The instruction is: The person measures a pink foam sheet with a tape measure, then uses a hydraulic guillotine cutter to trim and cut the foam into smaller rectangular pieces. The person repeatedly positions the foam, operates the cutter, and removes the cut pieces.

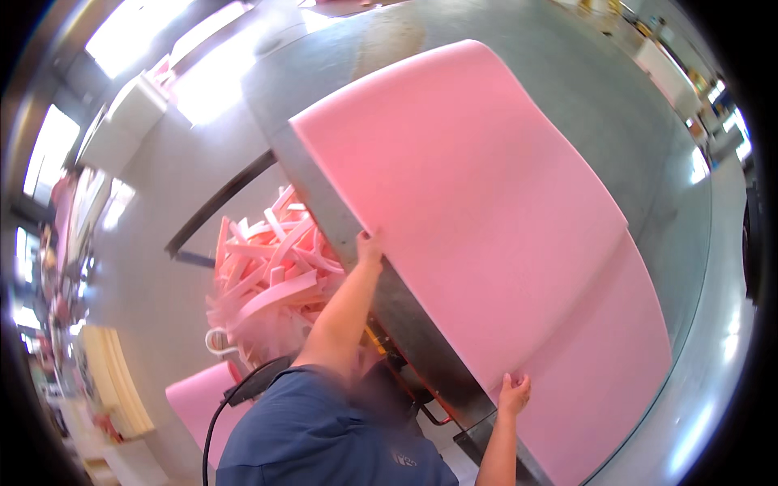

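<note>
A large, smooth pink foam sheet (462, 178) lies across a grey metal worktable (425, 312), its far end softly curved. My left hand (369, 247) is closed at the sheet's near-left edge, thumb on top and the other fingers partly hidden. Further right, my right hand (515, 394) pinches the same long edge. A slanting ridge runs from beside my right hand to the far side; I cannot tell whether it is a fold or the edge of a second layer.
Pink foam offcut strips (279, 251) are heaped left of the table, beside a dark curved bar (223, 198). A pink roll (203, 401) and a black cable (212, 433) are at lower left. Pale yellow boards (117, 381) stand farther left.
</note>
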Demonstrator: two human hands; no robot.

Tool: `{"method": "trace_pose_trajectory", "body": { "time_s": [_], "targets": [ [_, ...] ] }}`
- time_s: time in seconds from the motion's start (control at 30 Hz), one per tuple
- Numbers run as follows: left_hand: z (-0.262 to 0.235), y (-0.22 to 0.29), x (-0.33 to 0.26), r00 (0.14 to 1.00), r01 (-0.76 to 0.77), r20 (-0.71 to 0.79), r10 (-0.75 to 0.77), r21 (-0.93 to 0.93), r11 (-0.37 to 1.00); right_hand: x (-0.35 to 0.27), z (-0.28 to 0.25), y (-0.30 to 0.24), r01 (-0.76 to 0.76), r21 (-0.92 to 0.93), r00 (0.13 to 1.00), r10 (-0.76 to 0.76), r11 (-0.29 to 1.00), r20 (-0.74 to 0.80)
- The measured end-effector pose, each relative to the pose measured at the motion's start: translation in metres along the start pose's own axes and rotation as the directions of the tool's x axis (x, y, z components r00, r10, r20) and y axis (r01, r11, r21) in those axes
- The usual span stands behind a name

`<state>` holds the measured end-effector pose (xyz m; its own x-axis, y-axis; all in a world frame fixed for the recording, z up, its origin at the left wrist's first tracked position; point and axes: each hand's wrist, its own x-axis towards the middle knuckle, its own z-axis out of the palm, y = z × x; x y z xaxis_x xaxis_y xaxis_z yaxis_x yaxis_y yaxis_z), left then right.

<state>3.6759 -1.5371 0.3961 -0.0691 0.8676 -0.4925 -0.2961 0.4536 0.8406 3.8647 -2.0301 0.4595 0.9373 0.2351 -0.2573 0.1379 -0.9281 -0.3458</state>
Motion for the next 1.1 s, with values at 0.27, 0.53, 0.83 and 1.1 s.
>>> {"method": "trace_pose_trajectory", "body": {
  "time_s": [0.27, 0.53, 0.83, 1.1],
  "targets": [
    [0.004, -0.011, 0.012, 0.990, -0.139, 0.056, 0.128, 0.331, 0.933, 0.025, 0.015, 0.014, 0.050, -0.156, 0.998, -0.043, 0.987, 0.047],
    [0.029, 0.003, -0.003, 0.962, -0.271, 0.112, 0.250, 0.246, 0.931, 0.031, 0.019, 0.008, 0.099, -0.160, 0.995, -0.101, 0.982, -0.002],
    [-0.004, -0.007, 0.014, 0.992, -0.119, 0.077, 0.098, 0.350, 0.929, 0.023, 0.019, 0.012, 0.105, -0.213, 0.994, -0.106, 0.971, 0.006],
    [0.009, -0.019, 0.026, 0.988, -0.123, 0.133, 0.079, 0.369, 0.921, 0.019, 0.011, 0.003, -0.020, -0.152, 0.995, 0.034, 0.988, 0.089]
  ]
}}
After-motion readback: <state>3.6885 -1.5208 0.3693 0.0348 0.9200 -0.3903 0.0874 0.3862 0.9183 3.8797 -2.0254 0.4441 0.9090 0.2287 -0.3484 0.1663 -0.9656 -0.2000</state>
